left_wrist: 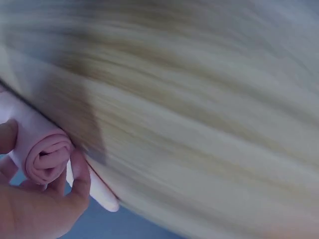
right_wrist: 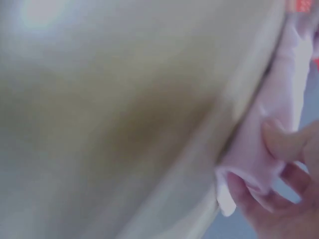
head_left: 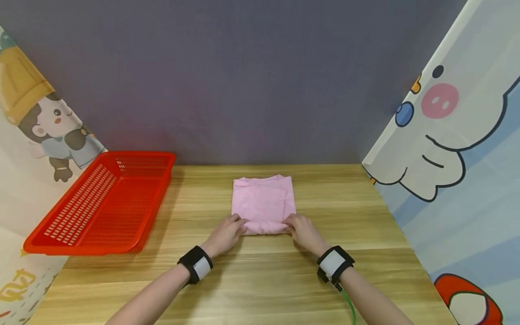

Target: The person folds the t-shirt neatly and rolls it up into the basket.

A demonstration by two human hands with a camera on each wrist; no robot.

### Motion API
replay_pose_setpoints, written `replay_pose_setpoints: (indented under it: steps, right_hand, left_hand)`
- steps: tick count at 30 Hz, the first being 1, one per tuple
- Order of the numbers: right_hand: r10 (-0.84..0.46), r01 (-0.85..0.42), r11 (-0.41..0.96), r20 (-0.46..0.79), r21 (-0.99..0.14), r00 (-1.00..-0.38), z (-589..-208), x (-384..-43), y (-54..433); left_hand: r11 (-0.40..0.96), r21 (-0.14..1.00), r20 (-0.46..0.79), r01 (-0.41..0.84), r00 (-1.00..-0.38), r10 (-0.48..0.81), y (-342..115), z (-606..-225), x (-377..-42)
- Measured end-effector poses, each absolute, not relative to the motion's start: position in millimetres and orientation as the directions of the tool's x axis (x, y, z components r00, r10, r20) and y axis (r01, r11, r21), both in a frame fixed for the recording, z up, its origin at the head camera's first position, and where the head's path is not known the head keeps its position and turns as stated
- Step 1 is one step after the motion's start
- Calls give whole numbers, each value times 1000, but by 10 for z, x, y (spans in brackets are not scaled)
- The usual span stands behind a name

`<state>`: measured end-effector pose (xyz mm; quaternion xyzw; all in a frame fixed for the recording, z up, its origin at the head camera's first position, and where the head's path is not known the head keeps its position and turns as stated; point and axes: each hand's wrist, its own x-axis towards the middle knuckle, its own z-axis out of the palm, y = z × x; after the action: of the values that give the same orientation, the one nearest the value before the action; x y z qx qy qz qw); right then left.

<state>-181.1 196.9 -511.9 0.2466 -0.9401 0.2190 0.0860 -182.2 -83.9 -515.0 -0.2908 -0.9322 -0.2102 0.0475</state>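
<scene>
A folded pink cloth (head_left: 266, 198) lies on the wooden table, its near edge turned up into a thick roll (head_left: 266, 227). My left hand (head_left: 225, 234) grips the left end of that roll, while my right hand (head_left: 306, 234) holds the right end. Seen from the left wrist, the roll's end (left_wrist: 48, 158) shows a tight spiral of layers between thumb and fingers. In the right wrist view, the thumb presses on top of the pink roll (right_wrist: 256, 139) and fingers curl under its end; that picture is blurred. The far part of the cloth stays flat.
A red plastic basket (head_left: 138, 232) with slotted sides stands at the table's left. Behind the wooden table (head_left: 264, 280) rises a grey panel (head_left: 260, 81). Cartoon-printed sheets flank both sides. A green cable (head_left: 350, 307) runs from my right wrist strap (head_left: 335, 264).
</scene>
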Motion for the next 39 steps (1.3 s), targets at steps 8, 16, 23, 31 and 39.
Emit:
replay_pose_setpoints:
  steps: [8,16,23,31,39]
  right_hand:
    - [-481,-414,732,19,-540,-876,-4967,-2135,2039]
    - [-558,-393,684,-93,-615,-825,-4868,-2318,2072]
    - [-518,-399,695,-33,-599,-855,-4930,-2208,2101]
    - [-482,-505,756,169,-416,-860,-5059,-1952,2024]
    - [-477,-561,810,365,-170,-800,-5147,-1932,1962]
  left_hand:
    - [753,-74,358,654,-688,632,-887,-5208,-1752]
    - [763,-169,357,623,-683,637,-838,-5208,-1759]
    - [815,109,309,569,-798,517,-784,-5148,-1824]
    - [776,417,213,474,-881,423,-801,-5103,-1982]
    - [743,540,113,396,-908,403,-804,-5023,-2101]
